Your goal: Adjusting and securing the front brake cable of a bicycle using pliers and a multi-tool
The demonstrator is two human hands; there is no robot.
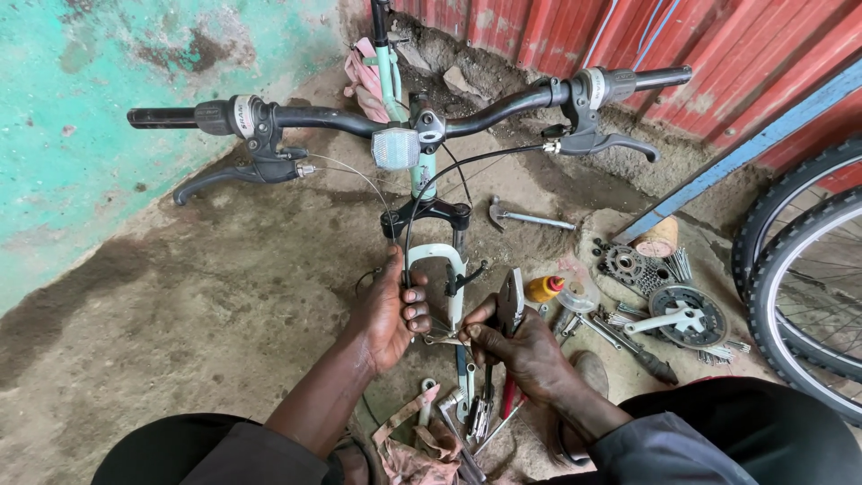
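Left hand [391,310] is gripping a black cable [409,235] against the pale-green fork [437,269], centre near. Right hand [521,346] is clutching pliers [510,305] w/ red handles, tips hidden behind fingers. Yellow oil bottle [545,288], red cap, is lying just right; label unreadable.

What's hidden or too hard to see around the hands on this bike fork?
Head view only:
- Pliers handles: covered by the right hand.
- Cable lower end: behind the left hand.
- Fork bottom: hidden by both hands.
- Tools on the ground: too jumbled to identify.
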